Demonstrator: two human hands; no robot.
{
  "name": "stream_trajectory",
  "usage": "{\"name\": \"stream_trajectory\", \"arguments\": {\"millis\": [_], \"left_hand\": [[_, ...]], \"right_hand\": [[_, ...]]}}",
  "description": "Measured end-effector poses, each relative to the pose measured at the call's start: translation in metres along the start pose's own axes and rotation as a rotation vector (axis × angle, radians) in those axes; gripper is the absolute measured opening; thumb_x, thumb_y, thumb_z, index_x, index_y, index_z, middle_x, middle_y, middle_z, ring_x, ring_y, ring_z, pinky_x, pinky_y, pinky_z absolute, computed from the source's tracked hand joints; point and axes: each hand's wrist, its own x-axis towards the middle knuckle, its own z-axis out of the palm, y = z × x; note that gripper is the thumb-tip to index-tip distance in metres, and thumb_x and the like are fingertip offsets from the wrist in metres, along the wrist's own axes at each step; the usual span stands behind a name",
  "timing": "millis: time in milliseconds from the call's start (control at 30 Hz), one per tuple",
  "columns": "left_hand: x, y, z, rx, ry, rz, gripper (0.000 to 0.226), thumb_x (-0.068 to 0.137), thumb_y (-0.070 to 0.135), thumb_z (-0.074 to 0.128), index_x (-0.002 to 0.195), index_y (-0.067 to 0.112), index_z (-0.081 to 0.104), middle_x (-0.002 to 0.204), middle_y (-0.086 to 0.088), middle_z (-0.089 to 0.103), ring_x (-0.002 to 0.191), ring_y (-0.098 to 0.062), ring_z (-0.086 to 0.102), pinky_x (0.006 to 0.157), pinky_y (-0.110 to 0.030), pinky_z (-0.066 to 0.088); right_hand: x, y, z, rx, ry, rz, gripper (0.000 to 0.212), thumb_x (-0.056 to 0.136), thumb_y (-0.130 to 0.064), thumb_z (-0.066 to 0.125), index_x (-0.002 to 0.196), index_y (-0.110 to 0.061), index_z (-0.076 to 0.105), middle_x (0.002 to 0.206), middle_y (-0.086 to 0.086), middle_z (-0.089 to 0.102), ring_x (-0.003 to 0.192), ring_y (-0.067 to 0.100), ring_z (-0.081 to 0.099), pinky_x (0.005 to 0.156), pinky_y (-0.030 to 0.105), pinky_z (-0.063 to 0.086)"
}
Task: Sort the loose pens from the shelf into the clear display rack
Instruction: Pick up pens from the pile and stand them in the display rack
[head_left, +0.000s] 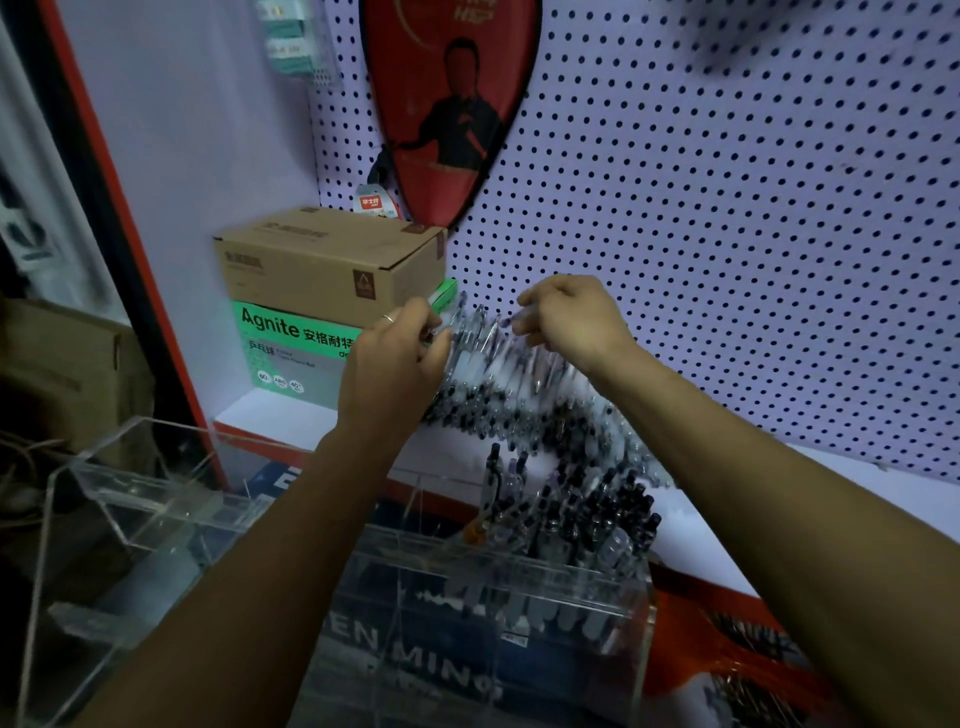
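Observation:
A heap of loose clear-bodied pens (524, 410) with dark tips lies on the white shelf (291, 415) against the pegboard. My left hand (395, 364) grips a bunch of pens at the heap's left end. My right hand (566, 319) pinches a single pen with a blue end just above the heap. Below the shelf stands the clear display rack (519, 582). Its right compartment holds several upright pens (587, 519) with black caps; the compartments to the left show no pens.
A brown cardboard box (332, 260) sits on a green Agnite box (291, 348) at the shelf's left end. A red racket cover (452, 104) hangs on the pegboard (727, 234). An orange bag (727, 670) lies at the lower right. A red-edged side panel (130, 234) bounds the left.

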Motion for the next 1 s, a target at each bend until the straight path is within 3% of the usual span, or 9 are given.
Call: {"name": "stream_trajectory", "arguments": {"millis": [67,133,300,400,533,633,767,900,1000], "left_hand": [[-0.002,0.005,-0.003,-0.007,0.014,0.015,0.016,0.089,0.015,0.066,0.079,0.009,0.054,0.060,-0.002,0.053,0.052,-0.019,0.047,0.050,-0.026,0.033],[-0.004,0.012,-0.008,0.000,0.026,0.033,0.018,0.088,0.015,0.067,0.077,0.010,0.054,0.060,-0.001,0.053,0.050,-0.018,0.047,0.048,-0.024,0.031],[-0.003,0.032,-0.034,0.006,0.069,0.039,0.024,0.088,0.021,0.064,0.072,0.009,0.052,0.060,-0.001,0.054,0.052,-0.021,0.050,0.049,-0.031,0.044],[0.004,0.046,-0.058,-0.220,0.215,-0.241,0.028,0.086,0.025,0.071,0.072,0.008,0.055,0.061,0.000,0.060,0.057,-0.013,0.059,0.056,-0.021,0.049],[-0.010,0.061,-0.073,-0.628,0.220,-0.746,0.025,0.087,0.015,0.071,0.075,0.005,0.051,0.068,-0.013,0.067,0.060,-0.026,0.067,0.056,-0.040,0.058],[-0.022,0.068,-0.080,-0.921,0.090,-1.040,0.008,0.089,0.007,0.065,0.088,0.003,0.058,0.066,-0.010,0.067,0.057,-0.017,0.064,0.059,-0.027,0.058],[-0.033,0.078,-0.093,-1.155,-0.085,-1.167,0.011,0.094,0.007,0.056,0.103,0.001,0.060,0.071,-0.007,0.071,0.061,-0.011,0.067,0.058,-0.019,0.056],[-0.055,0.088,-0.106,-1.018,-0.214,-1.136,0.028,0.093,0.000,0.055,0.121,0.003,0.058,0.090,-0.013,0.075,0.079,-0.020,0.074,0.067,-0.024,0.059],[-0.067,0.093,-0.111,-0.866,-0.218,-1.087,0.032,0.090,-0.008,0.055,0.119,0.004,0.058,0.091,-0.017,0.075,0.085,-0.028,0.074,0.077,-0.033,0.061]], "right_hand": [[-0.012,-0.007,-0.010,0.131,0.033,0.019,0.027,0.100,-0.009,0.040,0.091,-0.015,0.065,0.085,0.005,0.069,0.069,0.016,0.061,0.063,0.027,0.049],[-0.026,-0.010,-0.018,0.306,0.067,0.055,0.029,0.098,-0.006,0.038,0.098,-0.014,0.066,0.086,0.007,0.070,0.070,0.015,0.061,0.062,0.024,0.050],[-0.052,-0.009,-0.025,0.733,0.020,0.131,0.029,0.098,-0.005,0.035,0.105,-0.015,0.062,0.080,0.005,0.075,0.070,0.016,0.064,0.074,0.032,0.056],[-0.055,-0.010,-0.027,0.927,-0.051,0.208,0.020,0.096,-0.004,0.039,0.104,-0.015,0.054,0.080,0.005,0.075,0.071,0.017,0.062,0.073,0.032,0.054],[-0.058,-0.013,-0.028,1.031,-0.158,0.308,0.014,0.092,-0.002,0.044,0.084,-0.011,0.050,0.089,0.011,0.074,0.062,0.014,0.059,0.067,0.028,0.053],[-0.062,-0.015,-0.024,0.970,-0.282,0.343,0.010,0.091,-0.002,0.049,0.085,-0.010,0.052,0.089,0.009,0.074,0.059,0.012,0.060,0.063,0.026,0.053],[-0.067,-0.017,-0.016,0.689,-0.358,0.291,0.006,0.092,-0.005,0.054,0.090,-0.010,0.057,0.091,0.010,0.076,0.065,0.016,0.067,0.064,0.028,0.055],[-0.074,-0.022,-0.011,0.414,-0.372,0.169,0.017,0.094,-0.015,0.060,0.103,-0.001,0.062,0.088,0.012,0.073,0.074,0.022,0.070,0.073,0.036,0.059],[-0.083,-0.020,-0.009,0.243,-0.393,0.013,0.018,0.093,-0.021,0.062,0.088,-0.005,0.060,0.074,0.008,0.065,0.065,0.018,0.062,0.065,0.034,0.056]]}}
